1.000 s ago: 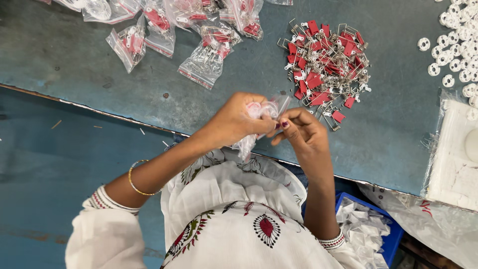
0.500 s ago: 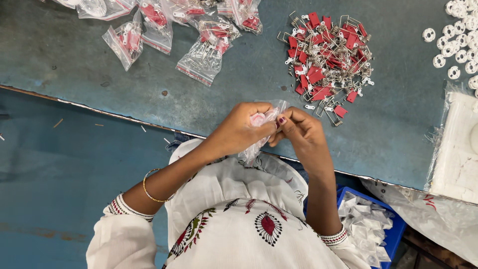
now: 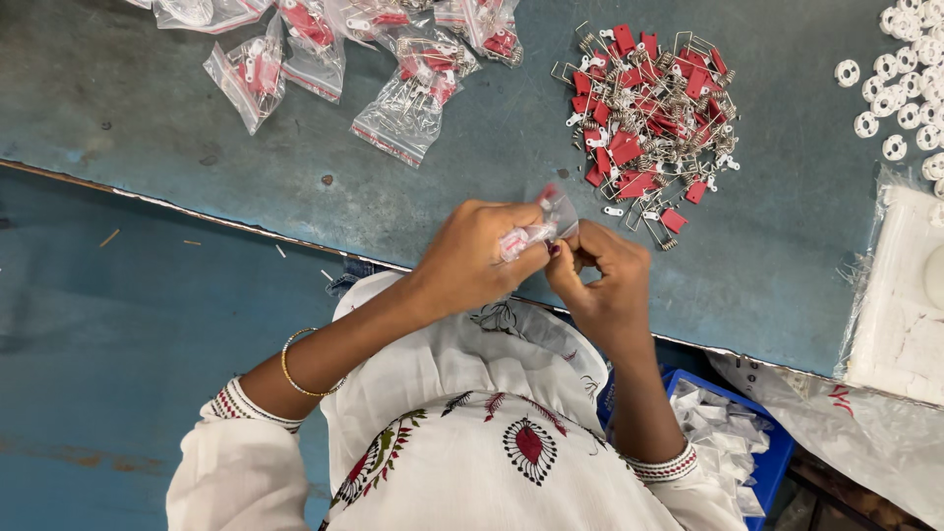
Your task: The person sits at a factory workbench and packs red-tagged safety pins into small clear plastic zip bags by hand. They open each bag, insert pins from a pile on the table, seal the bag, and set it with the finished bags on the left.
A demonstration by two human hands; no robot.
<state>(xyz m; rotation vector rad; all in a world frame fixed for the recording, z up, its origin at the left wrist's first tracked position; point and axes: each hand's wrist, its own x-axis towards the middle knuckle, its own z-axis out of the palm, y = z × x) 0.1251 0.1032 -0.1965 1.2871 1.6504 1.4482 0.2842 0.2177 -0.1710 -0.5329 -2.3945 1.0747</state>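
**Small bag held between both hands above the table edge**

I see the left hand (image 3: 472, 261) and the right hand (image 3: 605, 285) meeting over the near edge of the blue-grey table (image 3: 472, 187). Both pinch one small clear bag (image 3: 539, 228) with red and white parts inside; the left fingers wrap its lower part, the right fingertips nip its top. Its long axis runs from lower left to upper right, the upper end pointing toward the loose pile of red tabs and wire springs (image 3: 644, 118). Filled bags (image 3: 408, 98) lie well apart to the upper left. Bare tabletop lies between hands and pile. White rings (image 3: 900, 88) sit far right; a blue bin (image 3: 733, 433) is below.
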